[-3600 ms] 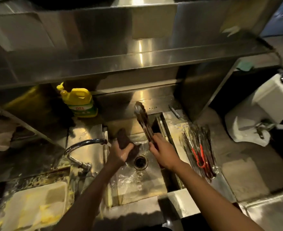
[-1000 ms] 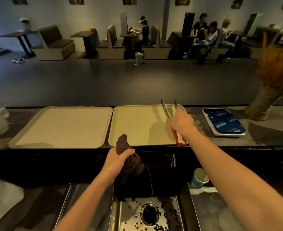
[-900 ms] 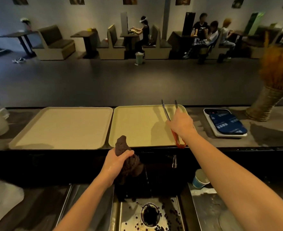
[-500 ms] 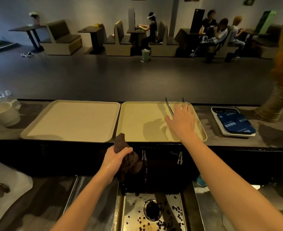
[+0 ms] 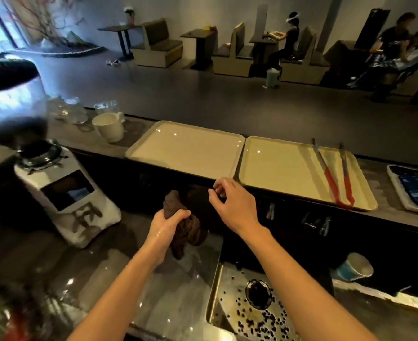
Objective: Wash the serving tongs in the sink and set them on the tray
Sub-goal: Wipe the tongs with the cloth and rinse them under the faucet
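Tongs: the serving tongs (image 5: 333, 172) lie flat on the right-hand tray (image 5: 276, 166), right of frame centre, arms spread, red-sleeved hinge end toward the near rim, metal tips toward the far rim. No hand touches them.
Trays: two pale trays sit side by side on the raised worktop (image 5: 385, 212); the left tray (image 5: 186, 148) carries nothing.
Right hand: right hand (image 5: 232, 205) hangs mid-frame in front of the worktop edge, well apart from the tongs; fingers (image 5: 219, 187) loosely curled and apart, holding nothing.
Left hand: left hand (image 5: 166, 223) is wet, fingers clamped round a dark brown cloth (image 5: 182, 223) that hangs over the wet lower worktop, just left of the sink.
Sink: steel sink (image 5: 227, 291) at lower centre-right, drain (image 5: 258, 294) dark, small dark beads scattered over its floor.
Surroundings: white machine with a screen (image 5: 67, 195) at left; white mug (image 5: 109, 126) at upper left beside the trays; blue paper cup (image 5: 355, 267) lower right; a blue-faced device (image 5: 417, 188) at the right edge.
Stage, by judgement: placing looks done; the tongs rest wholly inside the tray rim.
Risk 1: the hinge end sits close to the near rim; a brush from a sleeve or arm could tip the tongs off the tray toward the sink.
Risk 2: the cloth looks soaked; swinging it over the trays would drip on them.
Risk 3: the lower worktop is wet, so anything set down there could slide.
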`<state>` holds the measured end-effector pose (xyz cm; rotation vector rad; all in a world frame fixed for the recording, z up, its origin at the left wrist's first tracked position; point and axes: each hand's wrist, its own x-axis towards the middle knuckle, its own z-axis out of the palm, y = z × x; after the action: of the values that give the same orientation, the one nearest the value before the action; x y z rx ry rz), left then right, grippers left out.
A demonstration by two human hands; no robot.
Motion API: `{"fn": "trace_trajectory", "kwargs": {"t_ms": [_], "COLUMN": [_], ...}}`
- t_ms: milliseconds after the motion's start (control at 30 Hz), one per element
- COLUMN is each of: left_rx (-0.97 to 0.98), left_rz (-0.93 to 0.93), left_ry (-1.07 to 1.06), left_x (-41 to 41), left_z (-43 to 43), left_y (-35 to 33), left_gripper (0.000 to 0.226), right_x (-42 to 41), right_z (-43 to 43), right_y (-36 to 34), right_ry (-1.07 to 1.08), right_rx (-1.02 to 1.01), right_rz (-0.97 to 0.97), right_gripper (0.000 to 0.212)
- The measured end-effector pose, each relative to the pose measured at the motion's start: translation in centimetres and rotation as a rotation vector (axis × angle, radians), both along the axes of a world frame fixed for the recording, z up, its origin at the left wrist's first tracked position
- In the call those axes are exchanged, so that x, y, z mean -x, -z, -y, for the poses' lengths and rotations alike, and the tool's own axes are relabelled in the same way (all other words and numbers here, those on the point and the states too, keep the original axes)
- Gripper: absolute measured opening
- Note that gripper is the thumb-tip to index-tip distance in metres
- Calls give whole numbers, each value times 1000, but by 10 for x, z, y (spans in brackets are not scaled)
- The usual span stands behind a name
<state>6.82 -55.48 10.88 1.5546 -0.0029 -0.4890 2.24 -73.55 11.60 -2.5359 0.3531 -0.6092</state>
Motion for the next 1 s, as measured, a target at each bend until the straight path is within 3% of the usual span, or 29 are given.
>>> {"fn": "trace_trajectory", "kwargs": {"t_ms": [133, 400, 600, 1000], "left_rx": [19, 179, 302, 411], "left_rz": [-28, -161, -258, -423], "left_ry": [-102, -319, -509, -823], "left_x": [-1, 18, 44, 76], "left_z": [-70, -235, -343, -457], "left_y": [3, 23, 50, 118], "left_gripper": [5, 50, 26, 26], "right_x": [-16, -39, -38, -38], "right_z": [-72, -239, -354, -481], "right_y": [3, 18, 34, 108], "right_ry": [-142, -410, -563, -669], "right_rx": [-27, -69, -81, -5], "right_rz": [12, 1, -105, -419], "right_gripper": [17, 15, 18, 23]}}
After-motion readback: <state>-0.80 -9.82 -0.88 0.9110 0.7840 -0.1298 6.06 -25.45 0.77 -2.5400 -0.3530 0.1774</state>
